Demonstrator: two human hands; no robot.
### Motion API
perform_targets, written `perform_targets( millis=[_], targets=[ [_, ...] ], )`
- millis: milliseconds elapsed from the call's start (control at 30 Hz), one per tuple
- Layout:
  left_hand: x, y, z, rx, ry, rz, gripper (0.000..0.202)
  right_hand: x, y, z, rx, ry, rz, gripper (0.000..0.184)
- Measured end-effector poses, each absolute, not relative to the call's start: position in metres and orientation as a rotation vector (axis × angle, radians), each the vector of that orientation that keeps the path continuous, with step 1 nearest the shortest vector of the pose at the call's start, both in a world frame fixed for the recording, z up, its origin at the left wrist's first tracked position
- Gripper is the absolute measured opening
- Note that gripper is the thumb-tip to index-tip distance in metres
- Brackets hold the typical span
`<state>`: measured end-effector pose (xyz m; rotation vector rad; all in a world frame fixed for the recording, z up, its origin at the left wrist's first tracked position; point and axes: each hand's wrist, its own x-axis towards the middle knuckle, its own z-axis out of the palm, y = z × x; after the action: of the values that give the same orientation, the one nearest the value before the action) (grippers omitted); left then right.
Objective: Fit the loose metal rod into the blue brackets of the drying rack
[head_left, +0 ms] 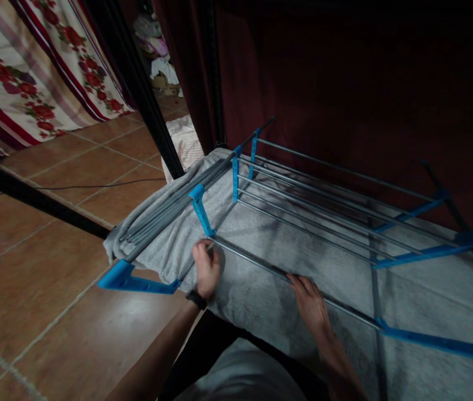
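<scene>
A rack of grey metal tubes point(299, 186) with blue plastic brackets point(235, 175) lies on a grey blanket in front of me. My left hand point(206, 270), a black band on its wrist, has its fingers closed around a tube by the blue bracket's point(202, 209) lower end. Further right, my right hand point(309, 303) curls its fingers over the long front tube point(253, 259), which runs to another blue bracket point(441, 342). Several thin tubes point(173, 203) lie close together on the rack's left side. A blue end piece point(136, 281) juts out past the blanket's edge.
The grey blanket point(261, 306) covers a raised surface, with black frame posts point(136, 83) and a dark bar point(44, 195) at its left. Dark red cloth point(324, 94) hangs behind. Tiled floor point(53, 245), a cable point(107, 185) and a floral curtain point(40, 67) lie to the left.
</scene>
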<state>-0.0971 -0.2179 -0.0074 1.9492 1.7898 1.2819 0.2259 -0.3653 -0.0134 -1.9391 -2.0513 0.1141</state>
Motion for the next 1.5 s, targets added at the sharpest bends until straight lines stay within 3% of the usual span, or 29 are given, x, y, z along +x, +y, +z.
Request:
perform_targets(
  millis=[133,300,600,1033,1500],
  targets=[
    [-0.105,-0.192,-0.008,1.722,1.894,1.281,0.048,0.226,-0.365,-0.014,-1.95,-2.029,0.164,0.054],
    [-0.103,-0.172,-0.001,1.649,1.973,1.055,0.035,0.225,-0.365,-0.012,-1.946,-2.026,0.15,0.053],
    [-0.107,-0.17,0.002,1.64,1.958,1.057,0.019,0.225,-0.365,-0.013,-1.908,-2.061,0.03,0.052],
    [-0.108,-0.175,-0.003,1.741,1.989,1.031,0.03,0.197,-0.359,0.008,-1.94,-2.106,-0.031,0.045],
    [-0.107,-0.178,-0.001,1.737,1.962,1.053,0.031,0.067,-0.248,0.057,-1.676,-2.36,0.434,0.05]
  ],
)
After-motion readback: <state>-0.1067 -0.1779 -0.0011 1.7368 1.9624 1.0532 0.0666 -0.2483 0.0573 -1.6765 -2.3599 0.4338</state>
